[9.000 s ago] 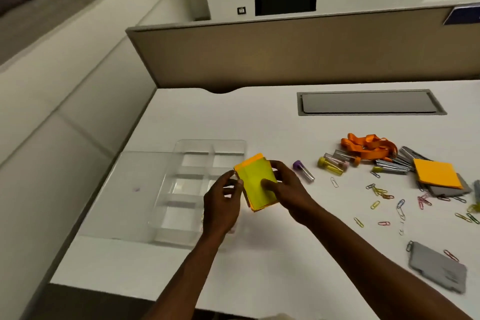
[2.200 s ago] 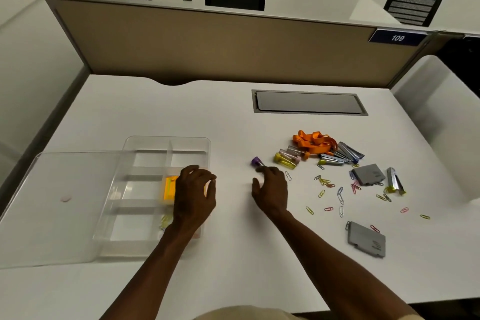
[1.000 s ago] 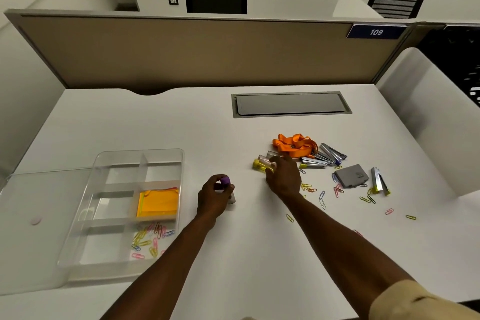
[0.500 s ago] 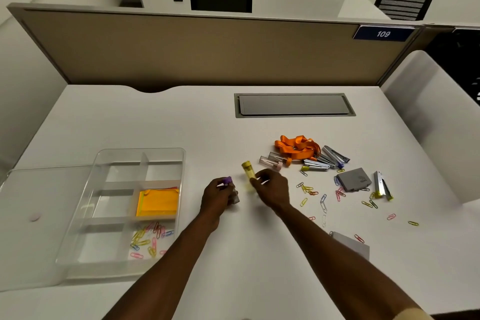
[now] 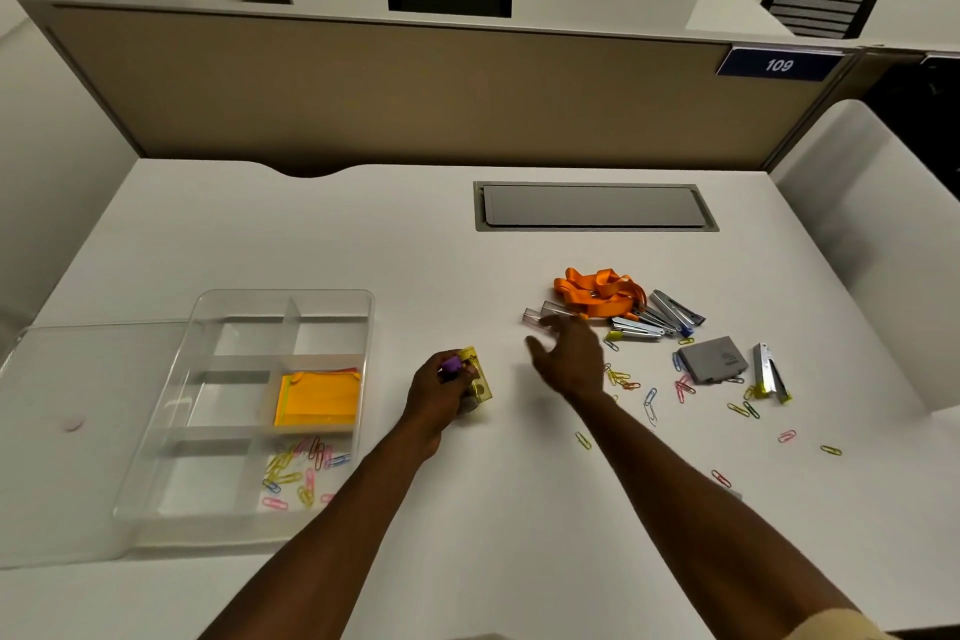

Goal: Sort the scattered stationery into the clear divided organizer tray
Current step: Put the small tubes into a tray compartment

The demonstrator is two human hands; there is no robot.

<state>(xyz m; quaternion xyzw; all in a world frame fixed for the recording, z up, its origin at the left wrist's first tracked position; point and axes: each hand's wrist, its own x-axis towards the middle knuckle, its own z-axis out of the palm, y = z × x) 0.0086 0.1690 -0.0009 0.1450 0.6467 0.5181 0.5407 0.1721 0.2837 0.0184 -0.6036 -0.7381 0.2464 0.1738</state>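
The left hand (image 5: pixel 441 392), right of the organizer tray (image 5: pixel 363 327), grips a purple-capped tube (image 5: pixel 451 366) and a yellow tube (image 5: pixel 478 379). The right hand's (image 5: pixel 569 359) fingers (image 5: pixel 545 322) are spread wide, holding nothing, touching a clear tube (image 5: pixel 535 316).

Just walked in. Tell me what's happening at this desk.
A person is sorting stationery into a clear organizer tray. The left hand grips two small tubes, one purple-capped and one yellow. The right hand reaches, fingers open, toward clear tubes beside an orange lanyard. Orange sticky notes and some paper clips are already in the tray; staplers and more clips remain out.
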